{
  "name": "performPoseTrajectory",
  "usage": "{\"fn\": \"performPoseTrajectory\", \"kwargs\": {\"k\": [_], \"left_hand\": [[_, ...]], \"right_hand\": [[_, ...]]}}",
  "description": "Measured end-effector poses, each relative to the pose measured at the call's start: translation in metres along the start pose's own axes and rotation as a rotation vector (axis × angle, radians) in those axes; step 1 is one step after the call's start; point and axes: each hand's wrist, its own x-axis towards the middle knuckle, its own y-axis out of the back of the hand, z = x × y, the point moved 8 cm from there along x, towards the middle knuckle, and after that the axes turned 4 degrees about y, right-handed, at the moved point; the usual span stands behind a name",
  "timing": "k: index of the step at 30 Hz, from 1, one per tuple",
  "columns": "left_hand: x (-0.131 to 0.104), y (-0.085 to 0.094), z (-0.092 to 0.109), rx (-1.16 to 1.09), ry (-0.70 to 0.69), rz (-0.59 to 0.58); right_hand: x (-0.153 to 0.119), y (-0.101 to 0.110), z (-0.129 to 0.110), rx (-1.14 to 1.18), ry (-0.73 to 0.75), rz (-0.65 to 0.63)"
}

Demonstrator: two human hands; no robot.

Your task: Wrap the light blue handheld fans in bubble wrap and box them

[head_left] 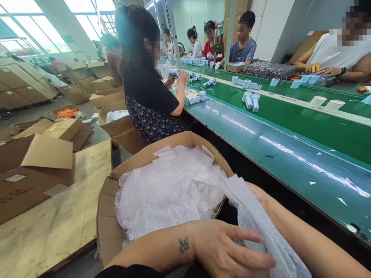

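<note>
A stack of flat bubble wrap bags (261, 220) is held tilted at the lower right, close to my body. My left hand (228, 247) lies across the near side of the stack, its fingers bent over the plastic. On the far side, my right hand (259, 195) grips the upper part of the stack; most of its fingers are hidden behind it. Just left of the stack, a large open cardboard box (107, 216) is filled with more bubble wrap bags (168, 189).
A green conveyor line (290, 131) runs along the right, carrying silver-and-white devices (255, 102) and white cups (334, 105). A co-worker (145, 77) in black sits ahead, holding a device. Other people work across the line. Cardboard boxes (34, 173) and a wooden board (87, 193) are at left.
</note>
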Motion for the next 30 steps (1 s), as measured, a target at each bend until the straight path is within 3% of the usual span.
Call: {"fn": "performPoseTrajectory", "kwargs": {"k": [1,3,5,6,9,11,14,17,19,23,25,28,30], "left_hand": [[-0.011,0.015,-0.017,0.031,0.048,0.123],[-0.044,0.065,-0.060,0.142,0.174,0.523],[-0.102,0.122,-0.115,0.276,0.510,1.054],[-0.128,0.139,-0.143,0.297,0.725,1.197],[-0.164,0.163,-0.194,0.285,0.913,1.285],[-0.176,0.163,-0.209,0.258,0.933,1.302],[-0.183,0.156,-0.204,0.209,0.881,1.352],[-0.172,0.150,-0.179,0.136,0.772,1.385],[-0.155,0.147,-0.156,-0.061,0.605,1.412],[-0.120,0.140,-0.107,-0.614,0.134,1.494],[-0.110,0.138,-0.087,-0.699,0.009,1.536],[-0.096,0.132,-0.074,-0.758,-0.054,1.555],[-0.082,0.124,-0.072,-0.812,-0.030,1.505]], "right_hand": [[-0.005,0.009,-0.015,-0.013,0.111,0.080],[-0.018,0.026,-0.043,-0.067,0.279,0.198],[-0.031,0.038,-0.062,-0.118,0.381,0.256],[-0.035,0.043,-0.067,-0.143,0.410,0.267],[-0.041,0.055,-0.071,-0.208,0.450,0.290],[-0.045,0.061,-0.070,-0.211,0.466,0.320],[-0.052,0.064,-0.070,-0.120,0.479,0.366],[-0.048,0.052,-0.062,-0.044,0.384,0.311],[-0.038,0.037,-0.053,-0.036,0.309,0.212],[-0.018,0.007,-0.029,0.032,0.244,-0.006],[-0.012,0.004,-0.015,0.102,0.213,-0.036],[-0.010,0.009,-0.005,0.118,0.232,-0.003],[-0.013,0.013,-0.014,0.049,0.318,0.024]]}}
